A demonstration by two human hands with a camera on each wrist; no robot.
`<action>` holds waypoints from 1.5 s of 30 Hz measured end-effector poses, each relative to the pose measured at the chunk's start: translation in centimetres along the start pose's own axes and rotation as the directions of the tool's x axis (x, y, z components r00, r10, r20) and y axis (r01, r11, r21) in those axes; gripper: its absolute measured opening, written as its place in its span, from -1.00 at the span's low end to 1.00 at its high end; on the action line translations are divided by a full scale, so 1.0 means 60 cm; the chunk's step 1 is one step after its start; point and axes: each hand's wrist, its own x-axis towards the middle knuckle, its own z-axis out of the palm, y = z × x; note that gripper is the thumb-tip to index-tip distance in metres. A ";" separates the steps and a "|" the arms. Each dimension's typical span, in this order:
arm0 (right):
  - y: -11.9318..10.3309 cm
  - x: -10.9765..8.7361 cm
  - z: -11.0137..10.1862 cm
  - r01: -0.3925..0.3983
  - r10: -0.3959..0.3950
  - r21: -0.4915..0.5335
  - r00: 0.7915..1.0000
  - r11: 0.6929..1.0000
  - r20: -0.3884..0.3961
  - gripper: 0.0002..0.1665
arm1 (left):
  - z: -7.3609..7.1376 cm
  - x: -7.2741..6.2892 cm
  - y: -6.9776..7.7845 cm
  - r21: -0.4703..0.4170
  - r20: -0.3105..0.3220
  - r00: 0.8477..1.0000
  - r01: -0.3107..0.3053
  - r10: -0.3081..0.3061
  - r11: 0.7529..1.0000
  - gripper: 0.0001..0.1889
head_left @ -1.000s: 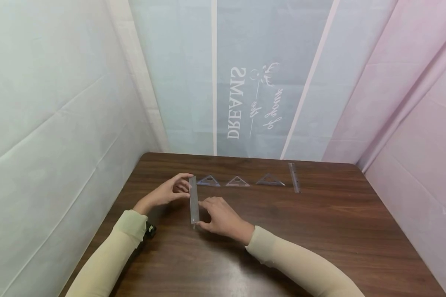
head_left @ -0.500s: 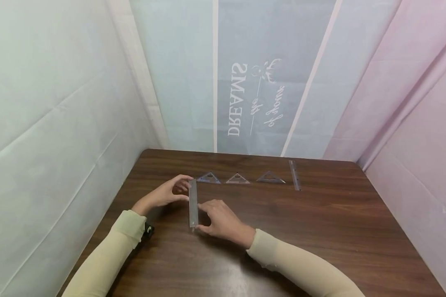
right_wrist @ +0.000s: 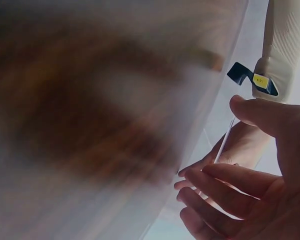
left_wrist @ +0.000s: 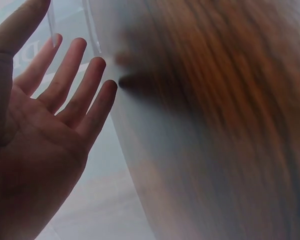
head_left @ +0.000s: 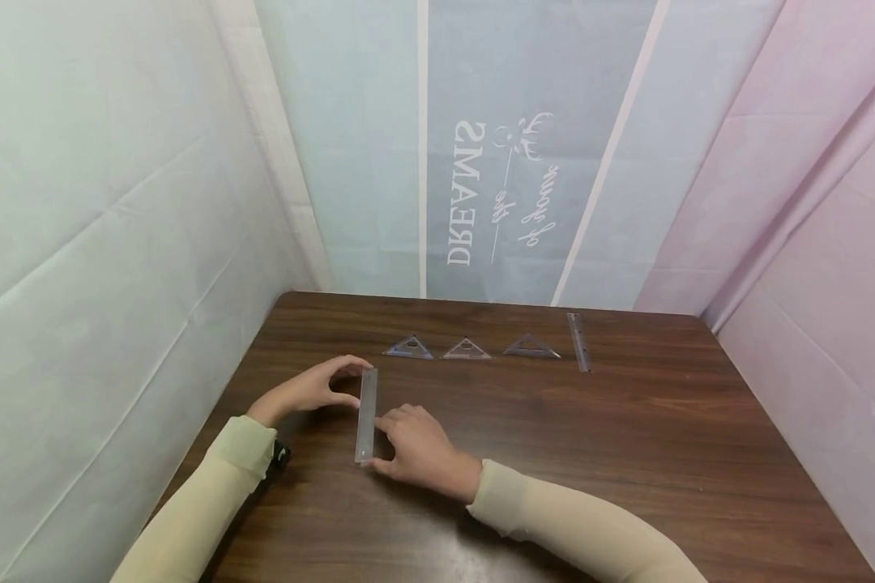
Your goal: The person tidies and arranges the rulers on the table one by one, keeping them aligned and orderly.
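Note:
A clear ruler (head_left: 366, 417) is held lengthwise between both hands, over the left half of the table. My left hand (head_left: 309, 389) holds its left edge, index fingertip at the far end and thumb lower down. From the right, my right hand (head_left: 419, 449) holds it with the thumb by the near end and the index finger higher on the edge. The left wrist view shows the left hand's other fingers (left_wrist: 65, 90) spread out. In the right wrist view the ruler appears as a thin edge (right_wrist: 224, 142) between thumb and index finger.
Along the back of the brown wooden table (head_left: 627, 453) lie a bluish set square (head_left: 416, 354), a clear set square (head_left: 467, 355) and another set square (head_left: 531, 351). Right of these lies a second clear ruler (head_left: 579, 344). Fabric walls (head_left: 117, 243) enclose the table's sides and back.
Both hands have moved toward the near left with the ruler, away from the bluish set square. The ruler leans slightly the other way in the head view. The row at the back stays put.

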 end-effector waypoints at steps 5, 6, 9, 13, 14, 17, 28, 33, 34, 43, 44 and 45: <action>-0.011 0.004 0.007 0.002 -0.003 0.012 1.000 1.000 0.018 -0.26 | -0.001 -0.011 -0.007 0.035 0.005 1.000 0.005 -0.005 0.999 -0.30; -0.014 0.005 0.008 0.006 -0.006 0.014 1.000 1.000 0.019 -0.26 | -0.002 -0.014 -0.009 0.045 0.004 1.000 0.005 -0.005 0.999 -0.30; -0.020 0.009 0.010 0.013 -0.013 0.009 1.000 1.000 0.018 -0.27 | -0.006 -0.019 -0.010 0.064 0.005 1.000 0.003 -0.003 0.998 -0.30; -0.027 0.014 0.013 0.012 -0.011 -0.004 1.000 1.000 0.028 -0.31 | -0.010 -0.024 -0.011 0.092 0.013 1.000 -0.002 0.001 0.996 -0.30; -0.029 0.015 0.014 0.012 -0.011 -0.007 0.999 1.000 0.030 -0.31 | -0.011 -0.025 -0.012 0.103 0.014 1.000 -0.006 0.004 0.995 -0.30; -0.035 0.018 0.014 0.013 -0.013 -0.015 0.999 1.000 0.038 -0.32 | -0.013 -0.029 -0.015 0.134 0.022 1.000 -0.002 -0.001 0.991 -0.31; -0.058 0.031 0.017 -0.004 0.009 -0.063 0.996 0.998 0.090 -0.31 | -0.017 -0.034 -0.027 0.187 0.047 0.998 0.031 -0.040 0.982 -0.33; -0.064 0.033 0.021 -0.003 0.010 -0.080 0.996 0.997 0.087 -0.31 | -0.018 -0.034 -0.027 0.202 0.055 0.998 0.005 -0.016 0.979 -0.35; -0.065 0.034 0.023 -0.003 0.010 -0.082 0.996 0.997 0.088 -0.31 | -0.019 -0.034 -0.027 0.205 0.056 0.998 0.001 -0.013 0.979 -0.35; -0.077 0.037 0.026 0.014 0.002 -0.151 0.995 0.988 0.104 -0.29 | -0.018 -0.042 -0.023 0.231 0.064 0.998 0.006 -0.022 0.973 -0.34; -0.079 0.037 0.026 0.014 0.003 -0.161 0.995 0.987 0.104 -0.29 | -0.018 -0.043 -0.024 0.232 0.062 0.998 0.006 -0.022 0.973 -0.34; -0.080 0.037 0.027 0.013 0.005 -0.171 0.994 0.985 0.106 -0.29 | -0.018 -0.043 -0.024 0.233 0.060 0.998 0.007 -0.021 0.972 -0.34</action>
